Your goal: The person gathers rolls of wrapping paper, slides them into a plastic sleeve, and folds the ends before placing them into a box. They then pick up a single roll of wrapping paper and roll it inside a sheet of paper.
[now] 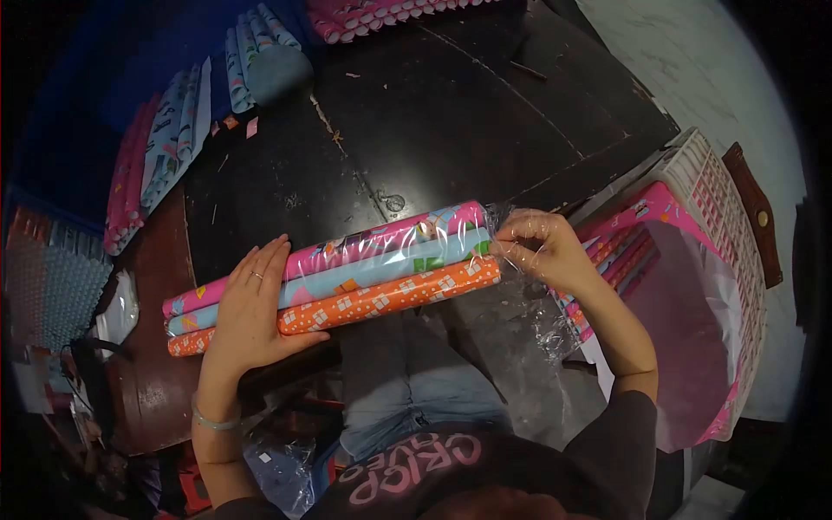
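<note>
Three rolls of patterned wrapping paper lie side by side at the table's near edge: a pink roll [390, 232], a light blue roll [373, 266] and an orange roll [390, 295]. A clear plastic sleeve [555, 325] shines over their right part and hangs crumpled past their right ends. My left hand [247, 303] holds the bundle near its left end, fingers stretched across the rolls and thumb along the orange one's near side. At the right end, my right hand [542, 247] pinches the loose plastic between thumb and fingers.
A dark table [347, 165] stretches ahead. Pink rolls [381, 17] and blue rolls [260, 52] lie along its far and left edges. To the right stands a white plastic basket [706, 186] with pink-edged packaging and more rolls inside. Stacked tubes [56, 286] are at far left.
</note>
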`<action>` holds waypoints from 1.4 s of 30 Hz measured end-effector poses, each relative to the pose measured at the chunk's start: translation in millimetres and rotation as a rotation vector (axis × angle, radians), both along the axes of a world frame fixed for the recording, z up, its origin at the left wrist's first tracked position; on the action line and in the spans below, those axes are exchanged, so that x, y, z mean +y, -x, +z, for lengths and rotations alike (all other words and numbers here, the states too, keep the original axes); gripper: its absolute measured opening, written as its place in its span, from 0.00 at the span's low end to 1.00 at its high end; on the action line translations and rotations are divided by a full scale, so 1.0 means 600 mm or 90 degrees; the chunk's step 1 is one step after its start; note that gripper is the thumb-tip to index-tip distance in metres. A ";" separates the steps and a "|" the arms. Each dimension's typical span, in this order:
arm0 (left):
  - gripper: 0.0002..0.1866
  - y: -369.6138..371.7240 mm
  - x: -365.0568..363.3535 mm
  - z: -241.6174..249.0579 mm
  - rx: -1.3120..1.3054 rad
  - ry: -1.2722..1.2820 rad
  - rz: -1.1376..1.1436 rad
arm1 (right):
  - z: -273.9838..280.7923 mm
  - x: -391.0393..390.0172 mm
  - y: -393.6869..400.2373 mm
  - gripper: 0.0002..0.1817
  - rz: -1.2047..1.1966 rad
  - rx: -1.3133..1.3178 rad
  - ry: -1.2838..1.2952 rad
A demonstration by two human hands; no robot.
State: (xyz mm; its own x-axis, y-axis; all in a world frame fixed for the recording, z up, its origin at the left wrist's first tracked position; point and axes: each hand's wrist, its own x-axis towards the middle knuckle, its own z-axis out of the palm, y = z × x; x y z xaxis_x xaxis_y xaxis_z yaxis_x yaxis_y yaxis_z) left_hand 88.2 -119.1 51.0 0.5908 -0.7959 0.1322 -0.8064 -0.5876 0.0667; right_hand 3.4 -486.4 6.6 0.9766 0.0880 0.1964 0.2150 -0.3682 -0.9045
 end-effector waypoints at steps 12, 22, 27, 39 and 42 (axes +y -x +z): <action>0.61 0.000 -0.005 0.002 0.031 -0.065 0.003 | 0.001 -0.052 0.066 0.17 0.011 0.009 -0.271; 0.62 -0.012 0.001 -0.010 0.130 -0.039 0.045 | -0.051 -0.079 0.047 0.12 0.074 -0.228 -0.203; 0.62 -0.012 -0.002 -0.006 0.117 -0.068 0.040 | -0.039 -0.068 0.024 0.12 0.163 -0.256 -0.088; 0.60 -0.003 -0.012 0.003 0.076 -0.099 0.036 | -0.061 -0.022 -0.024 0.08 0.040 -0.328 -0.034; 0.60 -0.007 -0.008 0.002 0.062 -0.094 0.012 | -0.053 -0.016 -0.024 0.08 0.020 -0.317 -0.029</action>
State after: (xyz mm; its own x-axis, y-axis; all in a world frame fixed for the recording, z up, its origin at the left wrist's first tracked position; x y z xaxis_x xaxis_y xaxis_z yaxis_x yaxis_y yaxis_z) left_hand 92.3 -124.2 51.9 0.6104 -0.7908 -0.0438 -0.7888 -0.6120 0.0564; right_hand 17.8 -495.8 -25.1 0.7602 0.0963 0.6425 0.6352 -0.3178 -0.7039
